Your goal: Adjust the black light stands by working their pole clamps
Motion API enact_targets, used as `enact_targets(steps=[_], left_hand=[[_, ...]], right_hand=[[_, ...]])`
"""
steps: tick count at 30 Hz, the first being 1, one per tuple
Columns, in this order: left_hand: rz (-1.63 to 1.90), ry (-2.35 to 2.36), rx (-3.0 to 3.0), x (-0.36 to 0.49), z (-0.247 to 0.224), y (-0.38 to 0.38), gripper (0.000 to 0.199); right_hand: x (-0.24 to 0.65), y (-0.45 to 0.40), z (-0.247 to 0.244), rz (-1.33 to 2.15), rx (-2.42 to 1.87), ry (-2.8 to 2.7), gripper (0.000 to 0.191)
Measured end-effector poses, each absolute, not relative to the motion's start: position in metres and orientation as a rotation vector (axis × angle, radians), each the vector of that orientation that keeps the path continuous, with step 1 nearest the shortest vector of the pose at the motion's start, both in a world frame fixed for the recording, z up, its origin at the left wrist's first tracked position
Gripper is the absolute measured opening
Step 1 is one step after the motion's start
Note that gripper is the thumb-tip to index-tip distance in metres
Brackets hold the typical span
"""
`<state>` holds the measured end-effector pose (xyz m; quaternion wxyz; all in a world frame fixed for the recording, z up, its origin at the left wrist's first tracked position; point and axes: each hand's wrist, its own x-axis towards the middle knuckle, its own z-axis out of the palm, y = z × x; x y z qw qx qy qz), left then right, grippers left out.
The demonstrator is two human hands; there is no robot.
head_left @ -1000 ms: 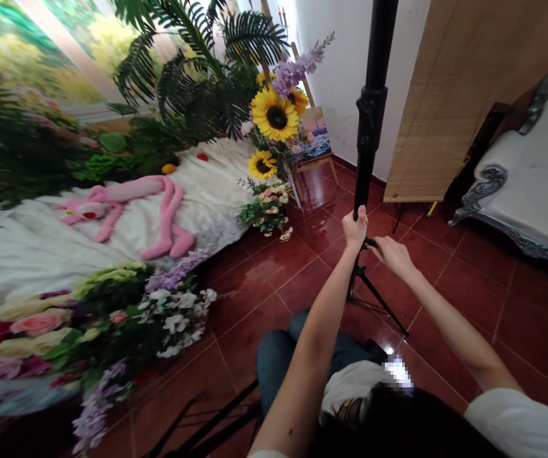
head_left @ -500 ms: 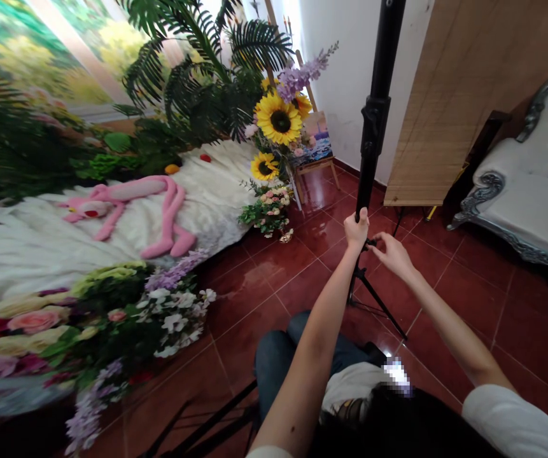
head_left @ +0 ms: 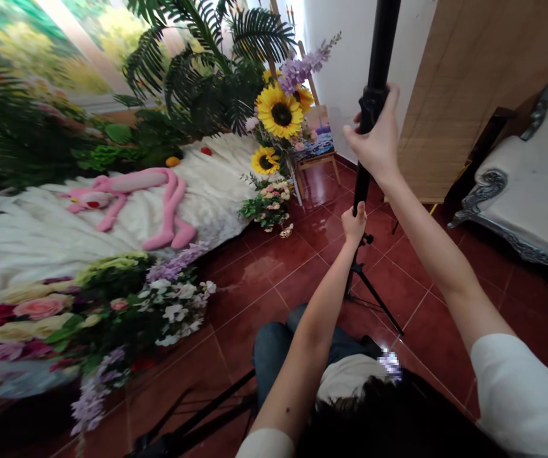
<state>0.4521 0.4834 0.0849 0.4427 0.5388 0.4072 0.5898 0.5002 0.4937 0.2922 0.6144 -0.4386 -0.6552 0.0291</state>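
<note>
A black telescoping light stand [head_left: 379,57] rises in front of me, leaning slightly right at its top. Low on its pole, my left hand [head_left: 354,222] is wrapped round the tube with the thumb pointing up. Higher up, my right hand [head_left: 377,141] curls loosely about the pole at a black clamp collar [head_left: 373,105]; its thumb sticks out to the left and fingertips show behind the pole. A small knob [head_left: 368,239] projects just below my left hand. The stand's legs [head_left: 381,299] spread on the tiles.
A pink plush toy [head_left: 168,210] lies on white fur cloth [head_left: 221,172] at left. Sunflowers [head_left: 281,113] and a small painting [head_left: 320,130] on an easel stand behind. A white armchair [head_left: 536,172] is at right, a bamboo blind [head_left: 438,108] beside it. Black tripod legs [head_left: 197,416] lie lower left.
My right hand has left the knob near my left hand and moved up the pole to the upper collar. My left hand keeps its grip on the lower tube.
</note>
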Motion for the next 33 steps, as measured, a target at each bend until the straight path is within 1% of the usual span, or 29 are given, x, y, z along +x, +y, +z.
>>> enact_targets(steps=[3,5,7,9,13,16,18,20,26,33], left_hand=[[1.396,0.955,1.383,0.440,0.087,0.482,0.068],[1.346,0.895,1.456,0.429,0.084,0.479,0.057],[1.310,0.862,1.507,0.420,0.076,0.475,0.048],[1.246,0.850,1.495,0.415,0.065,0.470,0.052],[1.126,0.829,1.384,0.418,0.046,0.462,0.049],[1.139,0.819,1.361,0.423,0.042,0.460,0.048],[1.137,0.820,1.368,0.425,0.040,0.462,0.047],[1.150,0.828,1.370,0.426,0.037,0.465,0.046],[1.185,0.823,1.361,0.429,0.021,0.476,0.047],[1.220,0.840,1.376,0.431,0.018,0.477,0.040]], right_hand=[[0.505,0.512,0.290,0.193,-0.945,-1.603,0.053],[0.514,0.519,0.289,0.323,-0.890,-1.660,0.043],[0.519,0.519,0.289,0.375,-0.865,-1.668,0.037],[0.519,0.515,0.289,0.328,-0.857,-1.646,0.036],[0.514,0.503,0.278,0.175,-0.861,-1.611,0.038],[0.520,0.499,0.255,0.323,-0.890,-1.681,0.045],[0.527,0.495,0.234,0.462,-0.926,-1.743,0.048],[0.529,0.489,0.211,0.530,-0.972,-1.779,0.050],[0.512,0.464,0.155,0.485,-1.129,-1.711,0.053],[0.524,0.469,0.140,0.583,-1.075,-1.785,0.057]])
